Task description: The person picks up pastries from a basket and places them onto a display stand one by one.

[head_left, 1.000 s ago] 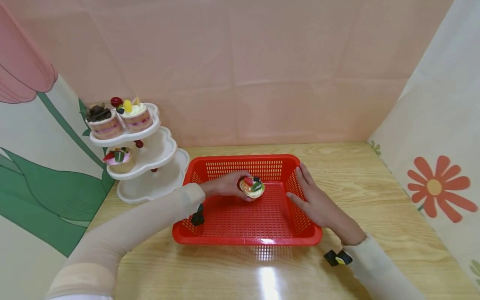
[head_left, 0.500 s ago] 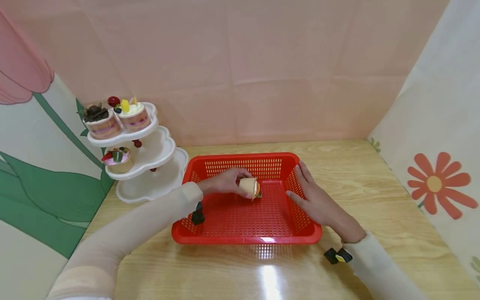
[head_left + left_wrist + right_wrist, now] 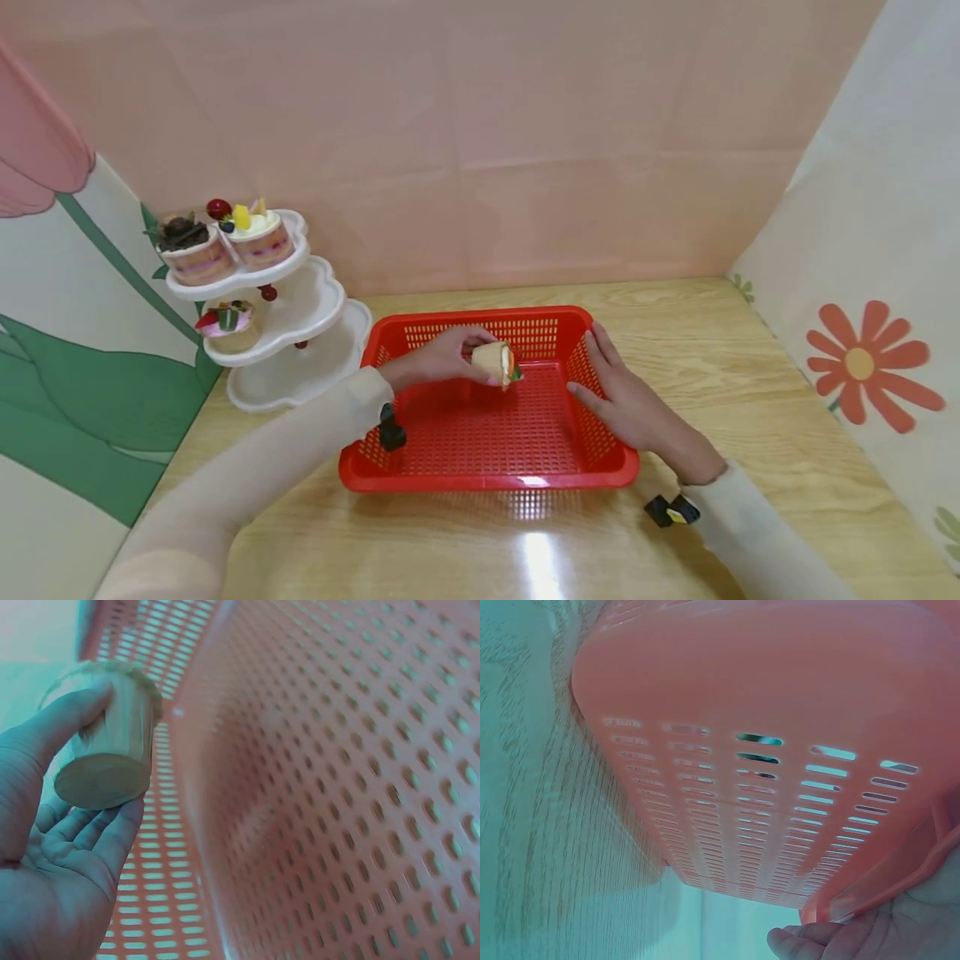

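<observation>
In the head view my left hand (image 3: 442, 357) grips a small toy cupcake (image 3: 491, 363) above the floor of the red plastic basket (image 3: 487, 483). The cupcake lies tipped on its side, its fruit topping facing right. From the left wrist, the thumb presses one side of the cupcake (image 3: 105, 750) and the fingers lie along the other, with its flat base showing. My right hand (image 3: 630, 408) rests on the basket's right rim with its fingers straight and its thumb spread on the inner side. The right wrist view shows only some fingertips (image 3: 810, 941) by the rim.
Left of the basket stands a white three-tier stand (image 3: 326, 304). Its top tier carries a chocolate-topped cake (image 3: 197, 254) and a fruit-topped cake (image 3: 258, 242). A pink-topped cupcake (image 3: 228, 327) sits on the middle tier. A pink backdrop (image 3: 480, 150) rises behind the wooden table (image 3: 675, 333).
My left hand has turned the cupcake from topping-up to lying sideways, then moved it slightly up and left. The right hand stays on the basket rim.
</observation>
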The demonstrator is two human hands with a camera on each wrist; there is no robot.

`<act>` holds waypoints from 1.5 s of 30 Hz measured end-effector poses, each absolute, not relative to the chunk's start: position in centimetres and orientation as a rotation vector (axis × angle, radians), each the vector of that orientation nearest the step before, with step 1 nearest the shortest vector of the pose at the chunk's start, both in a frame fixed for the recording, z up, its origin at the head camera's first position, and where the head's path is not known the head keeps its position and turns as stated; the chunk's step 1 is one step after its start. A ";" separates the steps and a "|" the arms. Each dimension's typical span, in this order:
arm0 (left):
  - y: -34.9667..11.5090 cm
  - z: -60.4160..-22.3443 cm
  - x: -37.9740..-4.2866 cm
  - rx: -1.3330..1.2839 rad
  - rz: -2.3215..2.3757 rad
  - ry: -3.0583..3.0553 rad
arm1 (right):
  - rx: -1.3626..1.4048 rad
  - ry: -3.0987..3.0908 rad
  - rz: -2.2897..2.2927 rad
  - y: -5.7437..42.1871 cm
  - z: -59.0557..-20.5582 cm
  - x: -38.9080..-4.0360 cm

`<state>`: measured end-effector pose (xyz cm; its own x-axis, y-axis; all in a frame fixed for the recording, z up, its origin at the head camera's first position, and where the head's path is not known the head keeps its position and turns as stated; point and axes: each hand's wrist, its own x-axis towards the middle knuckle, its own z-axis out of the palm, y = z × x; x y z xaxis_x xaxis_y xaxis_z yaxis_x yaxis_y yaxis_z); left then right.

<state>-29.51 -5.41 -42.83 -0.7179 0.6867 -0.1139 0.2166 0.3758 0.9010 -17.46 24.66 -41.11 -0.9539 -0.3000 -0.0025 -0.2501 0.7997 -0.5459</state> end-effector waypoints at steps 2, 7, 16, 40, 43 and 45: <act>-5.6 -42.5 -29.4 0.784 1.387 2.135 | -0.444 2.897 -0.858 24.6 -41.1 -17.5; -5.8 -41.5 -28.8 0.769 1.525 2.083 | -0.440 2.899 -0.864 24.8 -41.0 -17.4; -6.9 -40.1 -27.9 0.608 1.639 2.031 | -0.438 2.897 -0.868 24.7 -40.9 -17.3; -8.9 -39.1 -27.0 0.643 2.091 1.879 | -0.441 2.885 -0.881 24.6 -41.0 -17.4; -9.3 -39.0 -26.7 0.671 2.128 1.923 | -0.442 2.889 -0.878 24.6 -41.1 -17.4; -9.7 -38.8 -26.5 0.671 2.127 1.977 | -0.442 2.891 -0.875 24.6 -41.1 -17.4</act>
